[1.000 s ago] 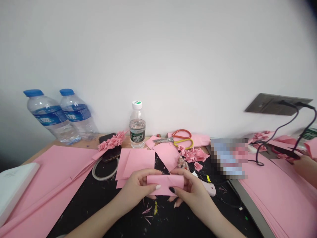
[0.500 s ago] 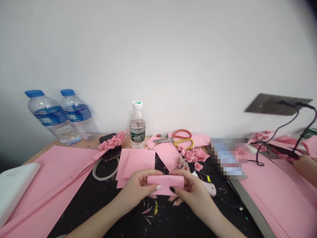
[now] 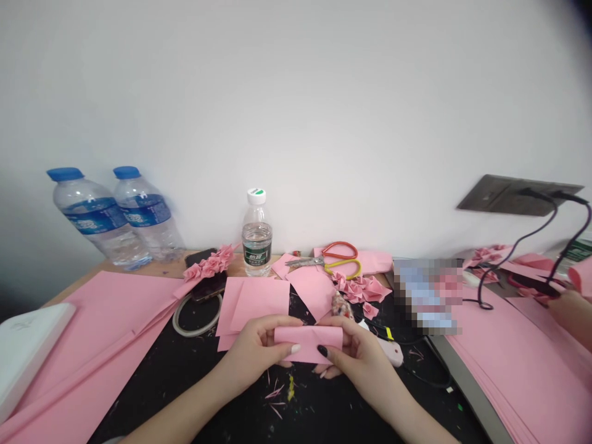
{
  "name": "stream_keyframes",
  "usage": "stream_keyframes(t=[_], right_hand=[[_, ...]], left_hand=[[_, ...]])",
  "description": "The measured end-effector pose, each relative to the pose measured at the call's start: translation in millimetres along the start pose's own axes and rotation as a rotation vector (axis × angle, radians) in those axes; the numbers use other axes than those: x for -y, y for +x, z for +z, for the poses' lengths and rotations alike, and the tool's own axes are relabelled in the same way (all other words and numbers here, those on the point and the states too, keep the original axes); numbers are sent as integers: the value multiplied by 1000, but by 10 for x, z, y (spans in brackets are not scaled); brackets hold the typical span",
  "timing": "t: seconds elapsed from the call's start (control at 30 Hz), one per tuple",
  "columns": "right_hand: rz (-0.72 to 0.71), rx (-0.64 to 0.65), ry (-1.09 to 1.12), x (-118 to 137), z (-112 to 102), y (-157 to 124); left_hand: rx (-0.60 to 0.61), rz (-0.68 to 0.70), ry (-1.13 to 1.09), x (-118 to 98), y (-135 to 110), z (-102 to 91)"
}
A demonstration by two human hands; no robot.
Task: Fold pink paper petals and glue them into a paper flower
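Observation:
Both my hands hold a folded strip of pink paper (image 3: 309,343) above a black work mat (image 3: 185,394). My left hand (image 3: 259,348) pinches its left end, thumb on top. My right hand (image 3: 356,357), with dark nail polish, grips the right end. Just beyond them lie loose square pink paper sheets (image 3: 259,305). A pink-handled tool (image 3: 392,351) sits by my right hand, and small paper scraps lie below my hands.
Several folded pink paper flowers (image 3: 361,290) and red-and-yellow scissors (image 3: 342,263) lie ahead, beside a water bottle (image 3: 256,237). Stacks of pink paper (image 3: 92,333) lie left. At right, a co-worker's hand (image 3: 572,314) is near black cables (image 3: 518,259).
My hands and the pink strip stay nearly in place. The co-worker's hand at the right edge has shifted slightly.

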State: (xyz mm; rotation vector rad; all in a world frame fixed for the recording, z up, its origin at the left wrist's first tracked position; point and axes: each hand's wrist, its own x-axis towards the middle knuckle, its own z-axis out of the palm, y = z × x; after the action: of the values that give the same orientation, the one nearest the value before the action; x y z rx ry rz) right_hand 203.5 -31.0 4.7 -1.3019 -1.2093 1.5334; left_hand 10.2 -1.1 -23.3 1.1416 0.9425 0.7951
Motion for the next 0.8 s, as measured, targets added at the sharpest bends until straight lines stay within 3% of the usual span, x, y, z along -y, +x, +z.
stream_keyframes(t=[0.8], right_hand=[[-64,23,77,-25,-6,-1]], left_hand=[[-30,2,9,-49,0,19]])
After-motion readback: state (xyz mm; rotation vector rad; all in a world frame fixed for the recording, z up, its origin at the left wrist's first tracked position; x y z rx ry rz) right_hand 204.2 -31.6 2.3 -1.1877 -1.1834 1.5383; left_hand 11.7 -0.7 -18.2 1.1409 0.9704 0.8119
